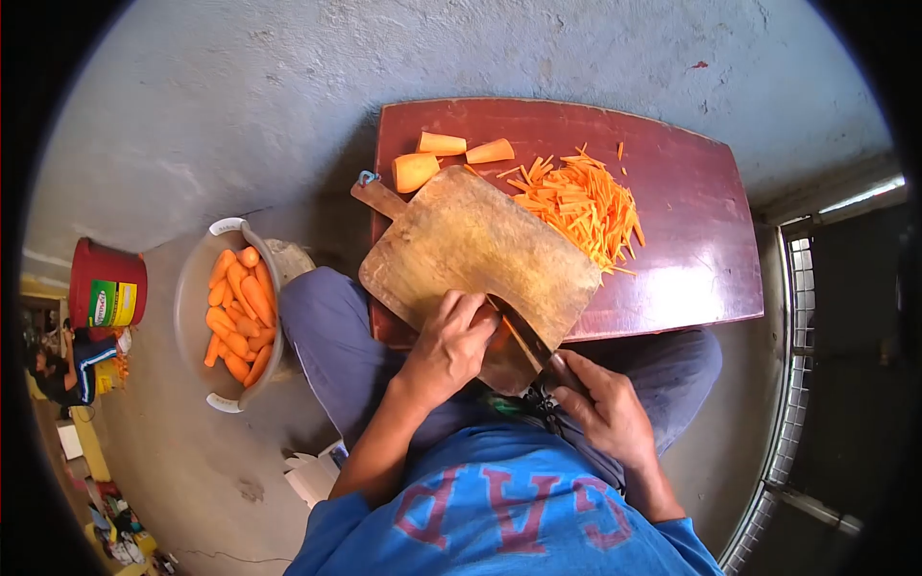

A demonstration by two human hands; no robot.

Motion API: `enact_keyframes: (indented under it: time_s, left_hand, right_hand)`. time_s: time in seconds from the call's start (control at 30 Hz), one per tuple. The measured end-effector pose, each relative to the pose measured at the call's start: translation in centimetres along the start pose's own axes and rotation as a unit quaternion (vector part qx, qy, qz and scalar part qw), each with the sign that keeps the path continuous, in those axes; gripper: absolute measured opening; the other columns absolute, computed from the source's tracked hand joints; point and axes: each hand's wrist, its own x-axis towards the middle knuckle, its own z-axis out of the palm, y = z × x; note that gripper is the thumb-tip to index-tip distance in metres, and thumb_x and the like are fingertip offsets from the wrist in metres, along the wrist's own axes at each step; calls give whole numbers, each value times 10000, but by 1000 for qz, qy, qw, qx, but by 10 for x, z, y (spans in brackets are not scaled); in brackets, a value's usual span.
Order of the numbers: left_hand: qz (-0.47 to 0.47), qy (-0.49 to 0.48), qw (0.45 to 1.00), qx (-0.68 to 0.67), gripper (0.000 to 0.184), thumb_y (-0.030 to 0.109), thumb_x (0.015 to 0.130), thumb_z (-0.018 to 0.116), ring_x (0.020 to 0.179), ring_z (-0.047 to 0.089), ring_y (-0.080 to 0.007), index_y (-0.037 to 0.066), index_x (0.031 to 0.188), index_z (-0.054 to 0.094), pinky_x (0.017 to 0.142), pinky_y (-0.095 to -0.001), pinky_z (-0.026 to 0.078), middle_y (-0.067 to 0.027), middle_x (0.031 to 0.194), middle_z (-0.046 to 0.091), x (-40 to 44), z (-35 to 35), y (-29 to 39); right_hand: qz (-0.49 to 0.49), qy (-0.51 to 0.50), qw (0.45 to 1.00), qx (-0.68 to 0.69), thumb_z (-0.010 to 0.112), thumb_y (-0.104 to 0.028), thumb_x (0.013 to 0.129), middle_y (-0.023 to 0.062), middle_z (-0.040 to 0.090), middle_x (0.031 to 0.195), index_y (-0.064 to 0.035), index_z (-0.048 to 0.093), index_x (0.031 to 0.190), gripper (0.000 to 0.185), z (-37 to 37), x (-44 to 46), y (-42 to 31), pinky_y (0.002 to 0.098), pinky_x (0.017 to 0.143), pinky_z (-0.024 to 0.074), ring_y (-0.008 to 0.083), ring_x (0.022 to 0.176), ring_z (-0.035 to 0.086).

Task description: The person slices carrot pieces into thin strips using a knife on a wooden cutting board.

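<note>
My right hand (pixel 607 408) is closed around the handle of a broad-bladed kitchen knife (pixel 520 336), whose blade lies across the near edge of a worn wooden cutting board (pixel 471 245). Close beside the blade, my left hand (pixel 449 344) has its fingers bent and pressed together. A bit of orange carrot (pixel 497 335) shows between those fingertips and the blade; the rest of it is hidden. Past the board's far edge lies a heap of carrot sticks (pixel 581 206). Thick carrot chunks (pixel 415 173) sit by the board's handle.
The board rests on a dark red table (pixel 682 230) against a blue wall (pixel 288 86). On the floor at left stand a grey basin (pixel 188 331) of peeled carrots (pixel 240 312) and a red bucket (pixel 86 278). Another person (pixel 67 365) is far left. A metal-framed screen (pixel 797 336) is at right.
</note>
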Motion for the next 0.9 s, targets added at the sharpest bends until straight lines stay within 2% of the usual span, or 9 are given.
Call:
enact_keyframes:
  time_s: [0.03,0.13,0.17,0.23,0.37,0.47,0.67,0.9]
  left_hand:
    - [11,-7,1000,10,270,-23,918,738,1179,653,-430,-26,1182,796,1005,-514,584,-222,1340,669,-2,1,-1]
    - [2,-8,999,50,258,28,909,716,1151,632,-417,-24,1152,786,993,-524,576,-217,1289,650,-3,3,4]
    - [-10,-18,998,63,273,31,910,712,1139,631,-419,-22,1167,788,984,-525,576,-214,1280,645,-4,3,8]
    - [-37,-35,994,92,304,37,910,705,1115,629,-424,-20,1196,793,964,-526,576,-209,1263,634,-8,3,15]
    - [-31,2,998,55,380,28,909,693,1085,629,-428,-34,1273,781,951,-532,572,-214,1252,628,-13,13,14]
    - [-25,-5,998,56,418,17,908,683,1082,628,-433,-48,1313,763,961,-539,568,-228,1266,620,-14,13,13]
    - [-43,-31,997,50,512,-11,904,670,1145,607,-467,-46,1412,713,1021,-568,547,-279,1330,575,-16,11,18]
    - [-33,-8,999,-5,536,-34,886,669,1211,578,-512,-45,1421,711,1072,-604,521,-309,1383,549,-24,16,8]
  right_hand:
    - [-14,10,1000,-23,770,-90,1070,315,762,1287,70,600,1546,531,8,-4,9,505,995,625,524,1206,757]
    - [-18,17,998,-65,790,-108,1066,321,764,1315,71,597,1564,563,17,-6,0,513,975,649,530,1191,766]
    - [-28,19,997,-76,800,-118,1061,325,762,1311,58,589,1579,586,19,-7,3,532,923,661,524,1140,781]
    - [-21,18,996,-87,798,-114,1060,312,770,1279,53,580,1590,597,17,-11,-1,538,886,664,518,1088,789]
    - [-2,-15,992,-126,788,-116,1061,288,777,1172,40,559,1616,620,9,-24,-16,548,802,664,502,959,790]
    - [-32,-14,985,-170,771,-125,1070,280,763,1093,42,546,1622,619,13,-27,-16,542,748,654,494,880,773]
    - [-87,8,986,-141,744,-113,1084,290,747,1058,57,565,1537,515,25,19,0,554,730,628,511,854,755]
    - [-49,-9,990,-132,722,-75,1090,299,752,1097,25,567,1510,460,20,5,-14,572,757,628,526,923,763]
